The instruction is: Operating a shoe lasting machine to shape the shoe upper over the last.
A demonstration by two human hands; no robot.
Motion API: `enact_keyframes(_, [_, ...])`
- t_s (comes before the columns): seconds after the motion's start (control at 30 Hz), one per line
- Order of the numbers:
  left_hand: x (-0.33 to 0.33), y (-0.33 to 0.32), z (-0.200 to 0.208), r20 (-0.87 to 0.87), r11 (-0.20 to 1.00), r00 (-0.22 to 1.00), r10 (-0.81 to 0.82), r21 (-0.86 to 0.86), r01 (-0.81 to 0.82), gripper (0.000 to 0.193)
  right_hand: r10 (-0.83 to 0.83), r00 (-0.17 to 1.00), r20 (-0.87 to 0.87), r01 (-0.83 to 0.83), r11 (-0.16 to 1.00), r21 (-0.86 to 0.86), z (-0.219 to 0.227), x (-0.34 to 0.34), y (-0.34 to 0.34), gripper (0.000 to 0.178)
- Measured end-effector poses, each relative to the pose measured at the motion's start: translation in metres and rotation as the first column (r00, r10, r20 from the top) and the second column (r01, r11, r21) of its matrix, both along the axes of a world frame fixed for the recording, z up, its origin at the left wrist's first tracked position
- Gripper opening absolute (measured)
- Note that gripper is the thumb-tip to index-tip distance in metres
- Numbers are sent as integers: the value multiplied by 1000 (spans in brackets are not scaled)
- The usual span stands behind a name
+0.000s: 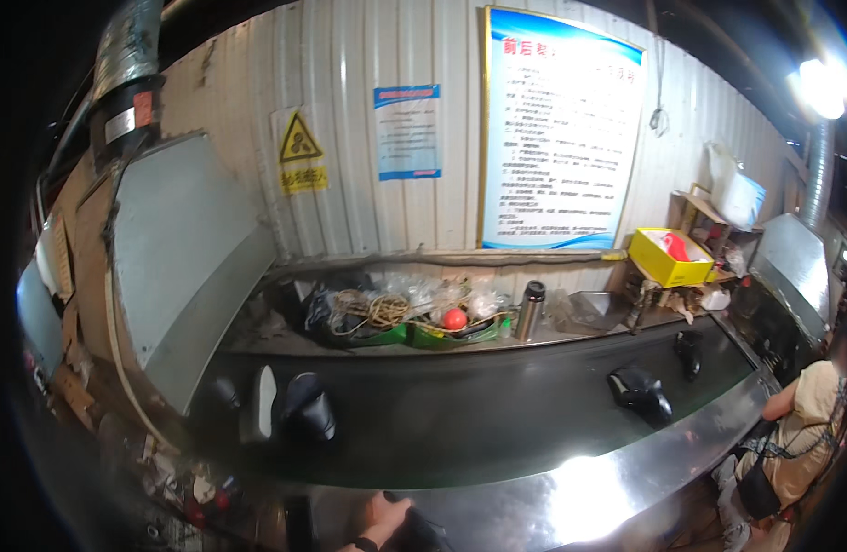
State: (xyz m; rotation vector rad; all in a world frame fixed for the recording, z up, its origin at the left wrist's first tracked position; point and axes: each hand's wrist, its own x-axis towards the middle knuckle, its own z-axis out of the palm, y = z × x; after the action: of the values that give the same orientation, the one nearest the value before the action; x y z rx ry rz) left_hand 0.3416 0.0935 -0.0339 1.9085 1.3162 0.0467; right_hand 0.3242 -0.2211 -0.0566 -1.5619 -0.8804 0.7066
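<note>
At the lower edge, my left hand (pixel 383 523) curls round a black shoe (pixel 423 532), which is mostly dark and cut off by the picture's edge. A black band circles that wrist. My right hand does not show. Beyond lies a dark conveyor belt (pixel 479 432). On its left part, one shoe lies on its side with its pale sole (pixel 266 405) showing, beside a black shoe (pixel 309 408) and a smaller dark piece (pixel 226 393). Farther right on the belt are another black shoe (pixel 640 391) and a smaller black shoe (pixel 688 354).
A shiny metal ledge (pixel 525 501) runs along the near side. Green bins (pixel 387 336) with string and plastic, a steel flask (pixel 531 313) and a yellow box (pixel 670 258) stand along the wall. A grey panel (pixel 184 258) rises at left. At right sits another person (pixel 801 432).
</note>
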Motion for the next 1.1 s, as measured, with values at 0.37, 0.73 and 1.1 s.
enact_keyframes(0.37, [-73, 30, 48, 236, 962, 936, 263, -144, -234, 40, 198, 955, -221, -144, 960, 238, 74, 25, 34, 76])
enact_keyframes(0.73, [-304, -1, 184, 486, 792, 748, 451, 169, -587, 45, 437, 778, -452, -492, 871, -4, 149, -93, 165, 53])
enact_keyframes(1.1, [-649, -114, 227, 800, 454, -242, 549, -528, -718, 38, 723, 575, -382, -791, 611, -33, 196, -387, 203, 20])
